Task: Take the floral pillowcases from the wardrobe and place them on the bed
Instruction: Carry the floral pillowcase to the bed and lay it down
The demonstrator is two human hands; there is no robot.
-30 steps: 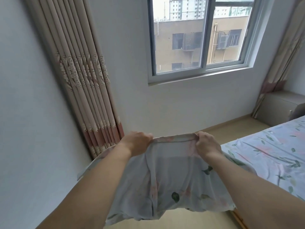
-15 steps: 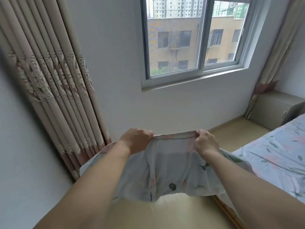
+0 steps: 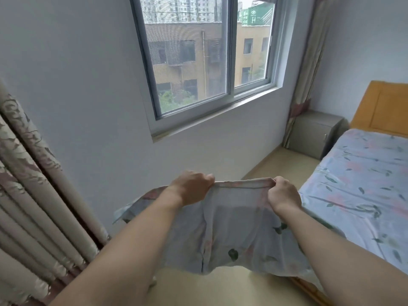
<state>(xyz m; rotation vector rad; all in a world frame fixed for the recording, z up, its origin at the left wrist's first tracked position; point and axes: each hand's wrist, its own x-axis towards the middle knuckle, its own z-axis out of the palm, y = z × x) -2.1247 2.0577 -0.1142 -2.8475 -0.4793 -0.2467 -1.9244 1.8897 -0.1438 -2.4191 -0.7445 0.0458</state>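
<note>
A pale blue floral pillowcase [image 3: 234, 233] hangs in front of me, stretched flat by its top hem. My left hand [image 3: 194, 187] is shut on the hem's left end and my right hand [image 3: 283, 195] is shut on its right end. The cloth drapes down over the floor, and its right part overlaps the near edge of the bed [image 3: 362, 186]. The bed lies to the right, covered with a matching floral sheet. No wardrobe is in view.
An orange headboard [image 3: 384, 107] stands at the bed's far end, with a grey bedside cabinet [image 3: 313, 133] beside it. Patterned curtains [image 3: 28, 195] hang at the left, a second curtain [image 3: 309, 69] right of the window [image 3: 209, 58]. Beige floor [image 3: 276, 160] runs along the wall.
The view has swung right and down: the bed, headboard and cabinet have come further into sight. Both hands keep the same hold on the pillowcase hem.
</note>
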